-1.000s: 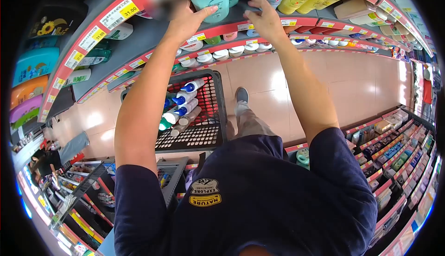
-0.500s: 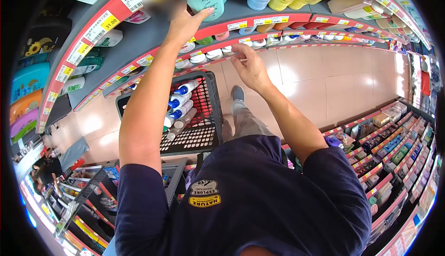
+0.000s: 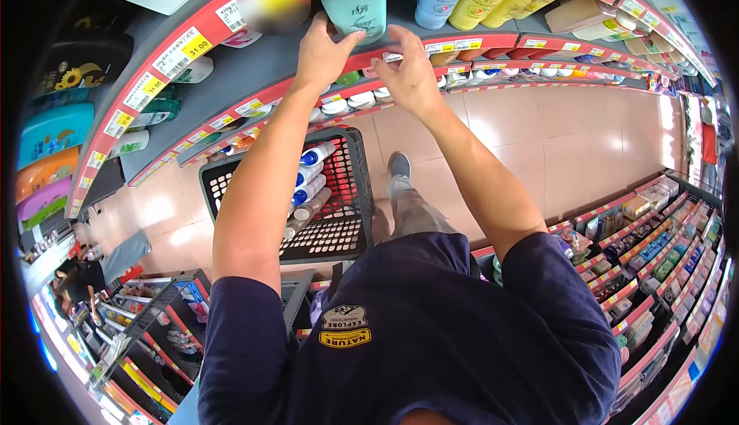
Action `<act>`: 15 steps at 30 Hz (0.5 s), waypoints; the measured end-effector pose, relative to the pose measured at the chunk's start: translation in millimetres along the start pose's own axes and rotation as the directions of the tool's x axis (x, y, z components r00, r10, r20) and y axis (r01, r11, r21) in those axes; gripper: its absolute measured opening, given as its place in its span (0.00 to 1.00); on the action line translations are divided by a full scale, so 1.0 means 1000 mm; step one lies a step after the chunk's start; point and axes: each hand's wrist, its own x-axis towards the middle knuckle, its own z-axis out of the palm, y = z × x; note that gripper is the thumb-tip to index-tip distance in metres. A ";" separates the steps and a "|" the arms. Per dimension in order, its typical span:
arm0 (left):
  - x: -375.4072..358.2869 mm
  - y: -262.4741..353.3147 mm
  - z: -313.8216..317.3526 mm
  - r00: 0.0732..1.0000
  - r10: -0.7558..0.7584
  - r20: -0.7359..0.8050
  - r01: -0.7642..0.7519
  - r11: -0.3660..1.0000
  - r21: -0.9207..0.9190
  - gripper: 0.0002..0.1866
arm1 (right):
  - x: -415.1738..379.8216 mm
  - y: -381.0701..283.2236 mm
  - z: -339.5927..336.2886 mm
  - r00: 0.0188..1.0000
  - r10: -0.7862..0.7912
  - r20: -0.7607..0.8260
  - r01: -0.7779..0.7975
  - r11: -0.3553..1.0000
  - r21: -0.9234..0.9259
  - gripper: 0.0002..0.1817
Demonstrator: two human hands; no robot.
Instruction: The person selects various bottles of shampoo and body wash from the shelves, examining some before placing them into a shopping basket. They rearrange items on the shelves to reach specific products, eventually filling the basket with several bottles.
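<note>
A teal bottle point(image 3: 356, 11) with dark lettering is at the front of the grey shelf point(image 3: 265, 63), above the red price rail. My left hand point(image 3: 322, 54) grips its lower left side, thumb across the front and the other fingers partly hidden. Just right of the bottle's base, my right hand point(image 3: 409, 77) is raised with fingers apart and curved, fingertips close to the bottle and nothing in the grasp. Light blue bottles point(image 3: 440, 1) and yellow bottles point(image 3: 483, 0) line the same shelf to the right.
A black shopping basket point(image 3: 359, 186) below my arms holds several bottles point(image 3: 309, 194), some with blue caps. Lower shelves with price tags curve beneath. Behind me at right stands a rack of small packets point(image 3: 647, 248). A person point(image 3: 81, 279) is at far left.
My right hand has moved up and left to the teal bottle. My left hand has shifted right and down, and the bottle sits slightly lower and further right, apart from its neighbour.
</note>
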 end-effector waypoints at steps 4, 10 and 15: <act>-0.008 -0.009 -0.003 0.999 -0.032 -0.042 0.020 0.963 -0.268 0.28 | 0.015 0.003 -0.006 0.999 -0.004 0.032 0.007 0.995 -0.103 0.45; 0.029 0.003 -0.007 0.969 -0.241 -0.045 0.139 0.692 -0.709 0.28 | 0.041 0.001 -0.002 0.998 -0.030 0.048 0.037 0.989 -0.146 0.55; 0.049 0.009 0.011 0.943 -0.318 -0.101 0.146 0.666 -0.731 0.28 | 0.069 0.013 0.006 0.987 -0.079 0.140 0.093 0.991 -0.097 0.66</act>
